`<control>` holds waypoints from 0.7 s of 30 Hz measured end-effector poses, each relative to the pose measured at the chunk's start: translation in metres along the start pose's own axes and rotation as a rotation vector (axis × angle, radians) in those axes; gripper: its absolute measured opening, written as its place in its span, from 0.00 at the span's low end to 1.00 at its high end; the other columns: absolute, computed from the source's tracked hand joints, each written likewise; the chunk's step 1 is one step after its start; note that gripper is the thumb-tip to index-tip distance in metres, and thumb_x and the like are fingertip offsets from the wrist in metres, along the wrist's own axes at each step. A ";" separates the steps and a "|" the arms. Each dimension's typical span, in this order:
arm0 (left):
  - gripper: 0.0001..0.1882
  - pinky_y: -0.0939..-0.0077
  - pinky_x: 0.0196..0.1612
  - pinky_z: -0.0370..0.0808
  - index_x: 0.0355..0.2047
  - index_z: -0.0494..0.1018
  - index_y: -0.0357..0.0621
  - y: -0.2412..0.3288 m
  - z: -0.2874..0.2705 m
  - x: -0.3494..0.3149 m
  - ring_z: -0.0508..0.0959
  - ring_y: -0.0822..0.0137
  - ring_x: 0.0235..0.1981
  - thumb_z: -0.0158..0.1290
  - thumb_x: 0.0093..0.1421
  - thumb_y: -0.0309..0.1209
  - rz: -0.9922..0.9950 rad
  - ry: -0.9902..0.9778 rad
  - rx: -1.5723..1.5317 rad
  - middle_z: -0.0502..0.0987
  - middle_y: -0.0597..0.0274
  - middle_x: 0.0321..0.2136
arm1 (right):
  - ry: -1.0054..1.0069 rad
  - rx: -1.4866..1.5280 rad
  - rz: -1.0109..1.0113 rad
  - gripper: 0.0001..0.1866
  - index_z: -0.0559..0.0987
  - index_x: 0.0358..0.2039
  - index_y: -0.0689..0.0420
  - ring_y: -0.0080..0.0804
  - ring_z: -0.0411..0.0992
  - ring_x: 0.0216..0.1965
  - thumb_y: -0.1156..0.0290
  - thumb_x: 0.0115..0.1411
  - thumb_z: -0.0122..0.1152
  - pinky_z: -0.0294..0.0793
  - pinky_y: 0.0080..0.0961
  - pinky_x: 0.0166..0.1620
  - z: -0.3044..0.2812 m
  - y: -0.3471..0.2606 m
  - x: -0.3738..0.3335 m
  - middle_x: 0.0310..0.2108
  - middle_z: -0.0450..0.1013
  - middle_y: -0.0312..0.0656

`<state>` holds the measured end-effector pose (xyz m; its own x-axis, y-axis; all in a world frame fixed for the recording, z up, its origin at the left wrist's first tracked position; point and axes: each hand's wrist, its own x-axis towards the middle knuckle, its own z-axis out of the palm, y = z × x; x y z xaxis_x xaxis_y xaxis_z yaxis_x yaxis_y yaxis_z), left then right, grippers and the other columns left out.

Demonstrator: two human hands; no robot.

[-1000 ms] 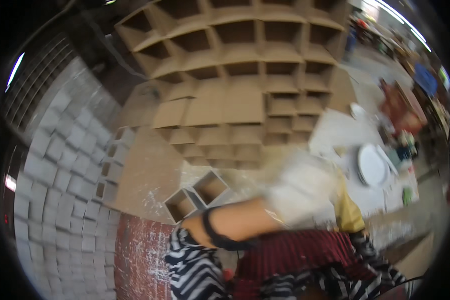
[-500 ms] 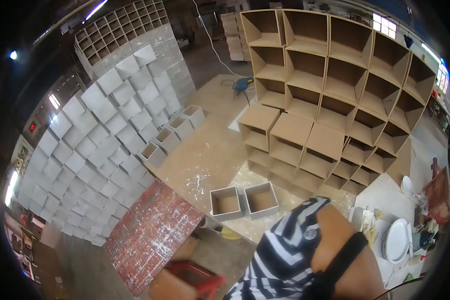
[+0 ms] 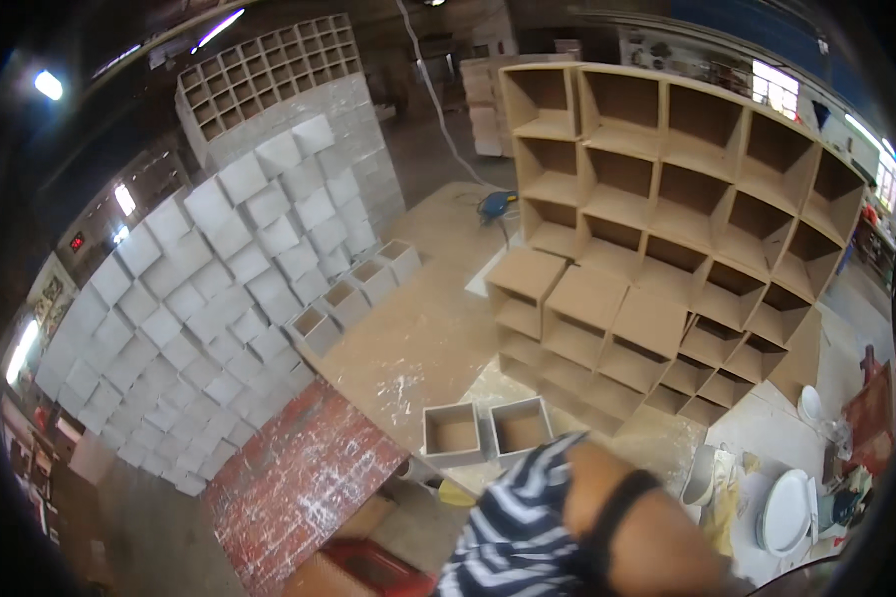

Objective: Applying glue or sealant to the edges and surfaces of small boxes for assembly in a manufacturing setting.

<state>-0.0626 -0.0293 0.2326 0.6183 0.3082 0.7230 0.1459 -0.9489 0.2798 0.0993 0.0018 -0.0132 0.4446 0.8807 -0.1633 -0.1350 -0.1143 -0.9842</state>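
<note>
Neither my left hand nor my right hand shows. A bare shoulder with a dark strap and a striped black-and-white top fill the lower middle; the hand of that arm is hidden. Just beyond the striped top, two small open boxes with white rims stand side by side on the worktable. The right one is partly covered by the top. To their left lies a red board with white paint marks. Under its near edge is a blurred red stool.
Tall stacks of white boxes rise at the left, with several open boxes in front. Unpainted brown boxes are stacked at the right. A blue power tool lies far back. A white basin stands at lower right.
The view has shifted, so the boxes and tables sit lower in the picture. The shoulder and striped top have moved left and now cover part of the right small box.
</note>
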 end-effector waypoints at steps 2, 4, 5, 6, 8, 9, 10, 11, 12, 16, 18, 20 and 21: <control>0.07 0.66 0.26 0.70 0.23 0.72 0.49 0.001 0.001 0.006 0.74 0.64 0.22 0.53 0.49 0.37 0.022 0.002 -0.003 0.74 0.61 0.21 | 0.017 -0.007 -0.010 0.22 0.67 0.54 0.63 0.24 0.68 0.46 0.72 0.61 0.55 0.67 0.20 0.49 -0.005 -0.001 0.002 0.46 0.70 0.39; 0.08 0.66 0.26 0.70 0.24 0.72 0.49 0.003 0.000 0.010 0.75 0.64 0.23 0.53 0.49 0.38 0.015 0.012 -0.006 0.74 0.61 0.22 | 0.021 -0.009 -0.010 0.22 0.67 0.54 0.63 0.24 0.68 0.46 0.72 0.61 0.55 0.67 0.20 0.49 -0.005 -0.001 0.004 0.46 0.70 0.39; 0.08 0.66 0.27 0.71 0.24 0.72 0.49 0.004 0.002 0.013 0.75 0.64 0.23 0.53 0.49 0.38 0.013 0.012 -0.006 0.74 0.61 0.22 | 0.025 -0.009 -0.009 0.22 0.67 0.54 0.63 0.24 0.68 0.46 0.72 0.61 0.55 0.68 0.20 0.49 -0.006 -0.003 0.006 0.46 0.70 0.39; 0.08 0.66 0.27 0.71 0.25 0.73 0.49 -0.001 0.000 0.013 0.75 0.64 0.23 0.53 0.49 0.38 0.012 0.022 -0.004 0.74 0.61 0.22 | 0.019 -0.012 -0.018 0.22 0.67 0.54 0.63 0.24 0.68 0.46 0.72 0.61 0.55 0.68 0.20 0.49 -0.002 -0.005 0.012 0.46 0.70 0.39; 0.09 0.66 0.27 0.71 0.26 0.73 0.49 -0.005 -0.002 0.008 0.75 0.64 0.24 0.53 0.49 0.39 -0.005 0.036 -0.011 0.75 0.61 0.23 | 0.022 -0.021 -0.016 0.22 0.67 0.54 0.63 0.24 0.68 0.46 0.72 0.61 0.55 0.68 0.20 0.49 0.002 -0.003 0.011 0.46 0.70 0.39; 0.09 0.66 0.27 0.71 0.26 0.73 0.49 -0.007 -0.001 0.010 0.75 0.64 0.24 0.53 0.49 0.39 -0.009 0.040 -0.016 0.75 0.61 0.23 | 0.016 -0.027 -0.012 0.22 0.67 0.54 0.63 0.24 0.68 0.46 0.72 0.61 0.55 0.68 0.20 0.49 0.001 -0.003 0.013 0.46 0.70 0.39; 0.10 0.66 0.27 0.71 0.26 0.73 0.49 -0.007 0.000 0.012 0.75 0.64 0.24 0.53 0.49 0.39 -0.017 0.041 -0.015 0.75 0.61 0.23 | 0.011 -0.026 -0.010 0.22 0.67 0.54 0.63 0.24 0.68 0.46 0.72 0.61 0.55 0.68 0.20 0.49 0.001 -0.003 0.016 0.46 0.70 0.39; 0.10 0.66 0.28 0.71 0.27 0.73 0.49 -0.008 0.003 0.015 0.75 0.64 0.24 0.53 0.49 0.40 -0.020 0.044 -0.013 0.75 0.61 0.24 | 0.010 -0.021 -0.009 0.22 0.66 0.54 0.63 0.24 0.68 0.46 0.72 0.61 0.55 0.68 0.20 0.49 0.001 -0.003 0.019 0.46 0.70 0.39; 0.10 0.65 0.28 0.71 0.27 0.73 0.49 -0.008 0.004 0.016 0.76 0.64 0.25 0.53 0.49 0.40 -0.022 0.047 -0.012 0.75 0.61 0.24 | 0.011 -0.020 -0.002 0.22 0.66 0.54 0.63 0.24 0.68 0.46 0.72 0.61 0.55 0.68 0.20 0.49 -0.002 -0.002 0.019 0.46 0.70 0.39; 0.12 0.65 0.28 0.71 0.29 0.74 0.49 -0.005 0.005 0.019 0.76 0.65 0.26 0.53 0.49 0.41 -0.027 0.056 -0.015 0.75 0.62 0.25 | 0.012 -0.017 -0.001 0.22 0.66 0.54 0.63 0.23 0.68 0.46 0.72 0.61 0.55 0.68 0.20 0.49 -0.004 -0.003 0.018 0.46 0.70 0.39; 0.12 0.65 0.29 0.72 0.30 0.74 0.49 -0.001 0.003 0.020 0.76 0.65 0.26 0.53 0.49 0.41 -0.022 0.065 -0.009 0.76 0.62 0.25 | 0.009 -0.013 -0.005 0.22 0.66 0.54 0.63 0.23 0.68 0.46 0.72 0.61 0.55 0.68 0.20 0.49 -0.005 -0.003 0.016 0.46 0.70 0.39; 0.13 0.65 0.29 0.72 0.30 0.74 0.49 0.005 0.005 0.021 0.77 0.65 0.26 0.54 0.49 0.42 -0.020 0.075 -0.017 0.76 0.62 0.26 | 0.017 -0.011 0.000 0.22 0.66 0.54 0.63 0.23 0.68 0.46 0.72 0.61 0.54 0.68 0.20 0.49 -0.010 -0.002 0.012 0.46 0.70 0.39; 0.13 0.65 0.29 0.72 0.31 0.74 0.49 0.006 0.003 0.020 0.77 0.65 0.27 0.54 0.49 0.42 -0.019 0.086 -0.010 0.76 0.62 0.26 | 0.022 -0.009 -0.006 0.22 0.66 0.54 0.63 0.23 0.68 0.46 0.72 0.61 0.54 0.68 0.20 0.48 -0.011 -0.003 0.011 0.46 0.70 0.39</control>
<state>-0.0467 -0.0286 0.2468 0.5468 0.3317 0.7688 0.1489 -0.9421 0.3006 0.1142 0.0069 -0.0124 0.4648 0.8711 -0.1587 -0.1241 -0.1134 -0.9858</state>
